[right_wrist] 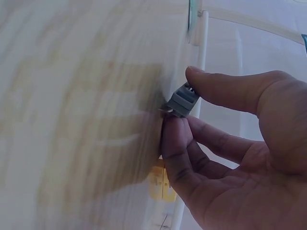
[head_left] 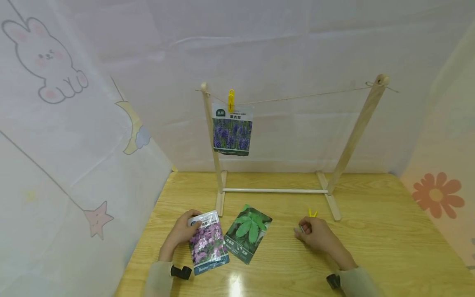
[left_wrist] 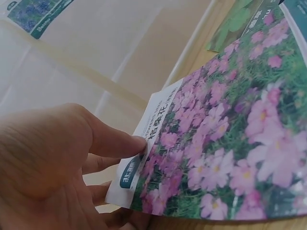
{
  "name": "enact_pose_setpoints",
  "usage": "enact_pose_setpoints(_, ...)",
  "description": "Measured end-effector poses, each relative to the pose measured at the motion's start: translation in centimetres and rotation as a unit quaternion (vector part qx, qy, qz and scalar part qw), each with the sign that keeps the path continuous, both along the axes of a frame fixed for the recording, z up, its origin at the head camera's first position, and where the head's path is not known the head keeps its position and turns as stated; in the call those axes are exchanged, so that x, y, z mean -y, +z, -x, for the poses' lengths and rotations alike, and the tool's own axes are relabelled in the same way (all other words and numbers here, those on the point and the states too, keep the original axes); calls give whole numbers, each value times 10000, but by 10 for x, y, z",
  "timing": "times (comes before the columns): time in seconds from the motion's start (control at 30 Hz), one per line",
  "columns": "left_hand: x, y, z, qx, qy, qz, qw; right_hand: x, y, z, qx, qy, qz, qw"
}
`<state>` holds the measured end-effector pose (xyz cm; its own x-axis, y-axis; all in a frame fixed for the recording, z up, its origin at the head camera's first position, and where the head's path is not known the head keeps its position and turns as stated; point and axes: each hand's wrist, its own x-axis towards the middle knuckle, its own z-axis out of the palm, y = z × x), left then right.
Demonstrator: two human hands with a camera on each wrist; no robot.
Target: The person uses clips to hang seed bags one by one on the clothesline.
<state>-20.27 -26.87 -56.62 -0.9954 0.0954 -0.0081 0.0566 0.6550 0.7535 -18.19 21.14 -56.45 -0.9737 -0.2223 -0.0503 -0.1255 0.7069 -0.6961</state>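
Here, standing at the back of the table (head_left: 371, 247): a rack (head_left: 276, 190), lavender packet (head_left: 232, 130) hanging from its string by a yellow peg (head_left: 231, 100). Lying flat in front, beside a leaf packet (head_left: 248, 233): a pink packet (head_left: 208, 242), left hand (head_left: 182, 231) pinching its top corner. Being gripped by the right hand (head_left: 317, 234) near another yellow peg (head_left: 313, 213): a grey peg (right_wrist: 182, 99), between thumb and forefinger.

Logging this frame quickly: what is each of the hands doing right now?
Left hand: grips the top edge of the pink-flower seed packet, thumb on its front.
Right hand: pinches a small grey clip between thumb and forefinger.
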Motion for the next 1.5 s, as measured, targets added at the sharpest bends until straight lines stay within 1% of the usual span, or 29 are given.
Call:
enact_pose_setpoints(0.13,0,2,-1,55,-91,-128,9999,-4,3,-2,166,26,43,9999)
enact_pose_setpoints(0.3,0,6,-2,108,-125,-234,9996,-9,8,-4,290,52,95,9995)
enact_pose_setpoints(0.5,1,9,-1,111,-89,-282,9995,-14,10,-3,244,133,97,9996)
enact_pose_setpoints(0.6,1,9,-1,169,-63,-449,9988,-17,10,-2,220,141,139,9996)
enact_pose_setpoints(0.83,2,9,-3,213,-63,-588,9980,-20,11,-3,185,155,268,9994)
enact_pose_setpoints(1.07,4,12,-6,202,-34,-700,9973,-22,13,-5,191,158,405,9989)
enact_pose_setpoints(1.13,4,13,-6,206,-31,-802,9966,-22,14,-6,192,144,452,9987)
enact_pose_setpoints(1.3,5,13,-7,314,-6,-1129,9931,-22,16,-7,140,124,366,9992)
enact_pose_setpoints(1.5,4,18,-6,367,-39,-1513,9878,-24,20,-5,2,214,443,9988)
